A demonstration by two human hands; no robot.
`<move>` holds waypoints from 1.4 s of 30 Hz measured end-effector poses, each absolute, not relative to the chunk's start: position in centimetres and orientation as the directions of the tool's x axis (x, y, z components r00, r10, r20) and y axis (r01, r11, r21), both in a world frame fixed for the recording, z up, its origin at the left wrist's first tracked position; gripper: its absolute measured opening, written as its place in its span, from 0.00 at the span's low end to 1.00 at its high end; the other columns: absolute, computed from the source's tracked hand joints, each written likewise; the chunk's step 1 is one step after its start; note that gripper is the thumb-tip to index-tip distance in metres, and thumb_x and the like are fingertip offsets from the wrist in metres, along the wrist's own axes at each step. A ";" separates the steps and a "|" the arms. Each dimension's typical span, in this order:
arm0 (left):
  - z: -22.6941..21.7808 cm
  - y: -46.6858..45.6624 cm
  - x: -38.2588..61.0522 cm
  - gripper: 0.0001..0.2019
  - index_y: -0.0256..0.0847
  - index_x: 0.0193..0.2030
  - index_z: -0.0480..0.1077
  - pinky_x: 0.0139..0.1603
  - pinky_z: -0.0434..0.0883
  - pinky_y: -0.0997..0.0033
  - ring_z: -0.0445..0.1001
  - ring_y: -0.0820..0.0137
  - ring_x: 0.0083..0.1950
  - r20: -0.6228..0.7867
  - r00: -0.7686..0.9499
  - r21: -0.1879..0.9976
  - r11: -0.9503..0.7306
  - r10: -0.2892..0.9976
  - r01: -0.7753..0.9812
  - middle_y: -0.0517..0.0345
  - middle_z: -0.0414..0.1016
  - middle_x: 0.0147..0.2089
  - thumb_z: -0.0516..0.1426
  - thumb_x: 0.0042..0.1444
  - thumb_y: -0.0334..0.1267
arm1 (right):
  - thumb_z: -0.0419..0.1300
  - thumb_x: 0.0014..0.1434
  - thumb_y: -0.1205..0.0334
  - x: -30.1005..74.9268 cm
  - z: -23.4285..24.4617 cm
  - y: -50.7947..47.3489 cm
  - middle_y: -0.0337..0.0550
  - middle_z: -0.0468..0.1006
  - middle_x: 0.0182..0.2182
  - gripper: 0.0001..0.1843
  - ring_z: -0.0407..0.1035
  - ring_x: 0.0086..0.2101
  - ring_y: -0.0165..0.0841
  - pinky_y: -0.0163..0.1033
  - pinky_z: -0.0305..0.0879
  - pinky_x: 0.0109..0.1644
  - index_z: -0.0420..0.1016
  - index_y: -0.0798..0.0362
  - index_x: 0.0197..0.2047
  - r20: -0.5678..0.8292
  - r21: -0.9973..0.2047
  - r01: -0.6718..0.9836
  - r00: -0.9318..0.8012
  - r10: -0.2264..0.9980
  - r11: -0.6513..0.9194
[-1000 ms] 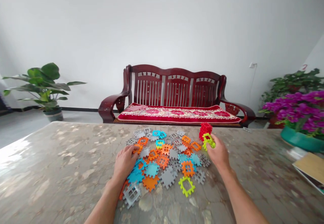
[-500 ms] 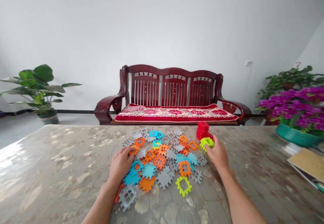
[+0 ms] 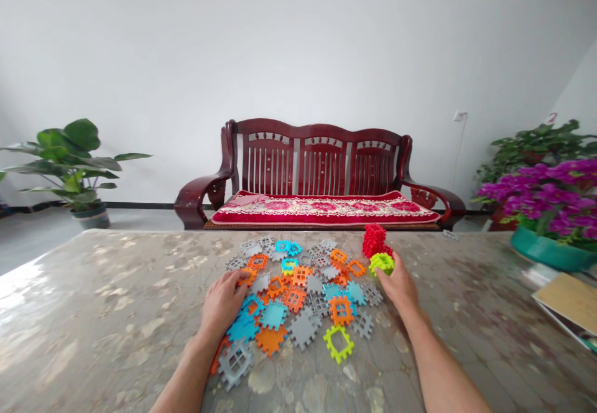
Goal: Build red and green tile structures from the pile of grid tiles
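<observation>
Thumb and fingers of my right hand (image 3: 402, 283) are closed round a small stack of yellow-green interlocking tiles (image 3: 381, 264), low at the table surface. Right behind it stands a taller stack of red tiles (image 3: 374, 240). My left hand (image 3: 225, 301) lies at the left edge of the loose tiles, fingers stretched out and touching an orange tile (image 3: 249, 275); it grips nothing that I can see. Between the hands spread grey, orange and blue tiles, such as an orange window tile (image 3: 341, 310). A single yellow-green frame tile (image 3: 339, 344) lies at the near right of the pile.
The patterned table (image 3: 116, 320) extends to both sides. At its right stand purple flowers in a teal pot (image 3: 550, 250), with a brown-covered book (image 3: 569, 301) in front. A small grey piece (image 3: 450, 234) lies at the far edge. Behind is a wooden bench (image 3: 321, 152).
Almost nothing has changed. The view has shifted very slightly, and my right hand still holds the yellow-green stack beside the red one. My left hand has stayed in place.
</observation>
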State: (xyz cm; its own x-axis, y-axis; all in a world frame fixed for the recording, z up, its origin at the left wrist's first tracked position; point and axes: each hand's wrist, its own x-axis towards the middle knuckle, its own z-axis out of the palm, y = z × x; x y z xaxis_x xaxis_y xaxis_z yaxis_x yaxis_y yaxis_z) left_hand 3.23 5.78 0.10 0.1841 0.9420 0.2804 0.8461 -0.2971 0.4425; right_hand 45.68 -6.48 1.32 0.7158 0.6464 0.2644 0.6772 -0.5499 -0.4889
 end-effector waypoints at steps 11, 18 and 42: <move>0.1 5.7 3.3 0.15 0.48 0.47 0.76 0.57 0.68 0.63 0.75 0.62 0.53 0.286 0.182 0.441 -0.297 0.941 0.847 0.56 0.78 0.52 0.51 0.58 0.38 | 0.55 0.55 0.42 46.7 0.0 -6.2 0.60 0.73 0.55 0.43 0.70 0.52 0.47 0.48 0.65 0.52 0.58 0.58 0.67 0.386 -0.573 0.714 0.668 0.636 -0.402; 0.1 5.7 3.2 0.15 0.48 0.48 0.76 0.58 0.66 0.63 0.74 0.63 0.53 0.284 0.183 0.435 -0.297 0.941 0.850 0.56 0.78 0.52 0.51 0.58 0.38 | 0.56 0.54 0.48 47.5 -0.6 -6.0 0.55 0.75 0.53 0.37 0.71 0.50 0.44 0.47 0.65 0.52 0.63 0.55 0.64 0.361 -0.615 0.692 0.674 0.645 -0.378; 1.0 5.0 3.7 0.15 0.49 0.46 0.76 0.59 0.66 0.62 0.74 0.63 0.55 0.265 0.162 0.460 -0.272 0.951 0.845 0.57 0.78 0.54 0.53 0.56 0.34 | 0.55 0.59 0.57 37.7 3.7 -4.9 0.47 0.81 0.45 0.16 0.70 0.47 0.41 0.47 0.63 0.57 0.79 0.50 0.46 0.571 -0.429 0.901 0.220 0.791 0.059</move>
State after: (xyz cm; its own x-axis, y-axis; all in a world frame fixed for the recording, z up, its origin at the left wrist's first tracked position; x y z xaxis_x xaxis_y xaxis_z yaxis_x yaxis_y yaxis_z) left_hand 3.67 5.04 1.04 0.1616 0.9505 0.2652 0.8454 -0.2720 0.4598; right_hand 37.72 -4.87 3.72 0.2203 0.7907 0.5712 0.9014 0.0587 -0.4289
